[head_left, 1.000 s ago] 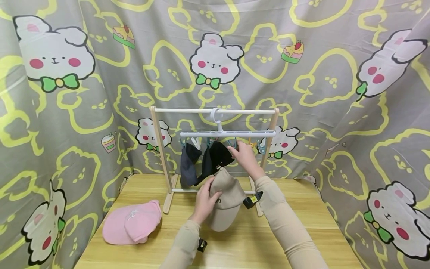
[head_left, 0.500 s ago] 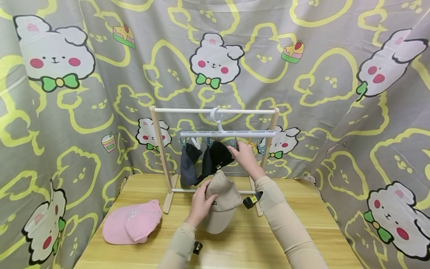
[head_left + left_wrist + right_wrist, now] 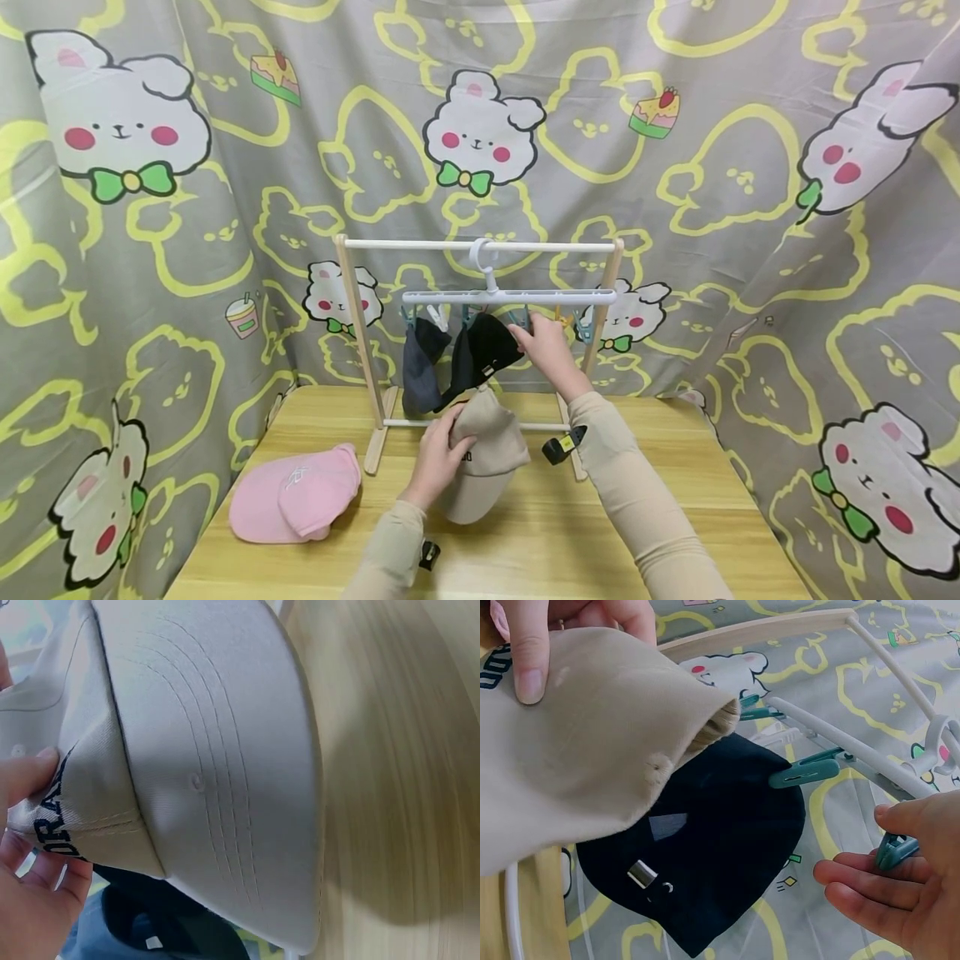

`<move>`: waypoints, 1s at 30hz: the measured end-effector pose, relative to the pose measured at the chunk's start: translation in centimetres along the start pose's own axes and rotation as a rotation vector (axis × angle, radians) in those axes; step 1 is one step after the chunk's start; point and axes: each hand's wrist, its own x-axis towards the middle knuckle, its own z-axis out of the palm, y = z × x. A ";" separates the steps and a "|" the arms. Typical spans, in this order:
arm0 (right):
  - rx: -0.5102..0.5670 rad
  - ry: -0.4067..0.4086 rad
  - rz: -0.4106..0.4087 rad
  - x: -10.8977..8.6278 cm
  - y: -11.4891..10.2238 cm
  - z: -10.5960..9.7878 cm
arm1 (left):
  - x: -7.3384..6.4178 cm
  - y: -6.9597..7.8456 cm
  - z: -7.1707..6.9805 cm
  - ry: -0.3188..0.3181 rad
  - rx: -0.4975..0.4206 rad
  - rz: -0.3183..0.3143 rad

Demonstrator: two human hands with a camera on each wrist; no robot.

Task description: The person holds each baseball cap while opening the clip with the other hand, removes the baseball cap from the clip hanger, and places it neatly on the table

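Note:
My left hand [image 3: 438, 458] grips a beige baseball cap [image 3: 491, 450] by its crown, thumb on the front beside dark lettering. The cap's brim [image 3: 217, 765] points down over the table; its back edge faces the hanger in the right wrist view. Up at the hanger bar, my right hand [image 3: 551, 354] holds a blue-green clothespin [image 3: 896, 851] between thumb and fingers. The pin's lower end shows and carries no cap. Left of it, a black cap [image 3: 705, 832] hangs from another green clothespin [image 3: 806, 769].
A white clip hanger [image 3: 450, 297] hangs on a wooden rack [image 3: 360, 333] and bears a dark grey-blue cap [image 3: 420, 375] at its left. Orange and blue clips hang at its right. A pink cap [image 3: 296, 496] lies on the wooden table [image 3: 600, 533]. Patterned curtains surround it.
My left hand has drawn the beige cap a little left and down, away from the right hand. My right hand has stayed at the clothespin.

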 end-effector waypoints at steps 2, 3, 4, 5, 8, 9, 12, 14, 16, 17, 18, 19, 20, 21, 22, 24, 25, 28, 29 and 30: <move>0.007 0.001 0.001 0.0 0.0 0.0 | 0.0 -0.1 -0.2 0.003 0.008 0.014; 0.009 0.000 0.002 0.1 0.0 0.0 | 0.0 -0.2 -0.2 0.002 0.012 0.015; 0.011 0.000 0.002 0.1 0.0 0.0 | 0.0 -0.2 -0.3 0.000 0.014 0.014; 0.010 0.000 0.003 0.1 0.0 0.0 | 0.0 -0.3 -0.4 -0.003 0.017 0.013; 0.008 0.001 0.005 0.1 0.1 0.0 | -0.1 -0.5 -0.7 -0.016 0.027 0.000; 0.007 0.000 0.006 0.1 0.1 0.0 | -0.1 -0.5 -0.8 -0.019 0.032 -0.002; 0.007 -0.004 0.008 0.1 0.0 0.0 | -0.2 -0.7 -1.1 -0.017 0.049 0.010; 0.010 -0.009 0.010 0.1 0.0 0.0 | -0.2 -0.8 -1.2 -0.013 0.058 0.022; 0.014 -0.014 0.010 0.1 0.0 0.0 | -0.3 -0.9 -1.4 -0.012 0.065 0.036; 0.017 -0.017 0.010 0.0 0.0 0.0 | -0.3 -1.0 -1.4 -0.014 0.071 0.042; 0.019 -0.016 0.009 0.0 0.0 0.0 | -0.3 -1.0 -1.5 -0.016 0.075 0.045; 0.022 -0.016 0.008 0.0 0.0 0.0 | -0.3 -1.0 -1.6 -0.018 0.079 0.049; 0.021 -0.017 0.008 0.0 0.0 0.0 | -0.3 -1.1 -1.7 -0.019 0.085 0.056; 0.021 -0.016 0.007 0.0 0.0 0.0 | -0.3 -1.1 -1.8 -0.021 0.093 0.061; 0.022 -0.016 0.007 0.1 0.1 0.0 | -0.4 -1.1 -1.9 -0.022 0.098 0.068; 0.021 -0.015 0.008 0.1 0.1 0.0 | -0.4 -1.2 -2.1 -0.025 0.108 0.081; 0.020 -0.017 0.008 0.1 0.1 0.0 | -0.4 -1.2 -2.2 -0.027 0.111 0.088; 0.018 -0.020 0.008 0.1 0.2 0.0 | -0.5 -1.4 -2.5 -0.038 0.113 0.107; 0.015 -0.020 0.009 0.1 0.2 0.0 | -0.6 -1.4 -2.6 -0.044 0.112 0.113; 0.013 -0.022 0.010 0.1 0.2 0.0 | -0.6 -1.4 -2.7 -0.048 0.113 0.120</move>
